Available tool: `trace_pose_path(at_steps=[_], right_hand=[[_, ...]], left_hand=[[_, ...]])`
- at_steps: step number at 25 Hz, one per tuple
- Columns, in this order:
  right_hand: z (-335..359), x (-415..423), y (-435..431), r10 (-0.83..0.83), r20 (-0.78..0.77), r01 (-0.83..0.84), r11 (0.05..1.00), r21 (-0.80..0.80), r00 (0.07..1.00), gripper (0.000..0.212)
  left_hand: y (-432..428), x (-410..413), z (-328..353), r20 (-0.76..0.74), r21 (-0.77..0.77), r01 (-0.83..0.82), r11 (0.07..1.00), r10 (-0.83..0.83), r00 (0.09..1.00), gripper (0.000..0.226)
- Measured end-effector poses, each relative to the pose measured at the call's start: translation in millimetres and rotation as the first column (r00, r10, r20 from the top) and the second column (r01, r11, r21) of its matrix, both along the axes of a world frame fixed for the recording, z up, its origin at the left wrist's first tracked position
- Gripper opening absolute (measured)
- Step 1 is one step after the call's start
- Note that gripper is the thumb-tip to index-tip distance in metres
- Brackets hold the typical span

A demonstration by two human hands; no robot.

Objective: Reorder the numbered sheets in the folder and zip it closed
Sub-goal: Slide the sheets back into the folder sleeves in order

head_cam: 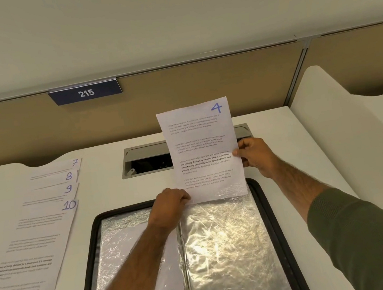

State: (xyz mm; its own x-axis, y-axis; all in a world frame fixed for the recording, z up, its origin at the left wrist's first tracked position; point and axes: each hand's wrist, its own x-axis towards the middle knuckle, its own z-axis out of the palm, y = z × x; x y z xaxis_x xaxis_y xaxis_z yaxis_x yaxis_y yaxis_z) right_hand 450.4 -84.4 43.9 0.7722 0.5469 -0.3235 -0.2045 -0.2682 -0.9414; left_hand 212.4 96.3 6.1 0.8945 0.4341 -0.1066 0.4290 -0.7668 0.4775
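The right hand (256, 155) pinches the right edge of the sheet marked 4 (200, 148), thumb in front and fingers curled behind. The left hand (169, 207) is curled tight on that sheet's lower left corner, right at the top edge of the shiny plastic sleeve (223, 238). The sheet stands nearly upright between the hands, its bottom edge meeting the sleeve. The folder (94, 234) lies open on the table (118, 194) under both forearms, with a black zip rim around it. Left of the left hand, the fanned sheets (39, 240) marked 7 to 10 lie beside the folder. Beyond the hands, an open cable slot (148, 160) sits behind the held sheet
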Motion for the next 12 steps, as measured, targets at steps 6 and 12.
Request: trace_pose_path(at_steps=[6,12], right_hand=[[2.0,-1.2,2.1,0.039,-0.015,-0.040,0.999,-0.011,0.999,0.005],[3.4,0.7,4.2,0.052,0.008,-0.052,0.998,-0.032,0.999,0.012]], left_hand=[[2.6,-1.6,1.7,0.003,-0.056,0.003,0.998,-0.003,1.000,0.017],[3.5,0.0,5.2,-0.043,0.025,0.059,0.998,-0.058,0.997,0.012]])
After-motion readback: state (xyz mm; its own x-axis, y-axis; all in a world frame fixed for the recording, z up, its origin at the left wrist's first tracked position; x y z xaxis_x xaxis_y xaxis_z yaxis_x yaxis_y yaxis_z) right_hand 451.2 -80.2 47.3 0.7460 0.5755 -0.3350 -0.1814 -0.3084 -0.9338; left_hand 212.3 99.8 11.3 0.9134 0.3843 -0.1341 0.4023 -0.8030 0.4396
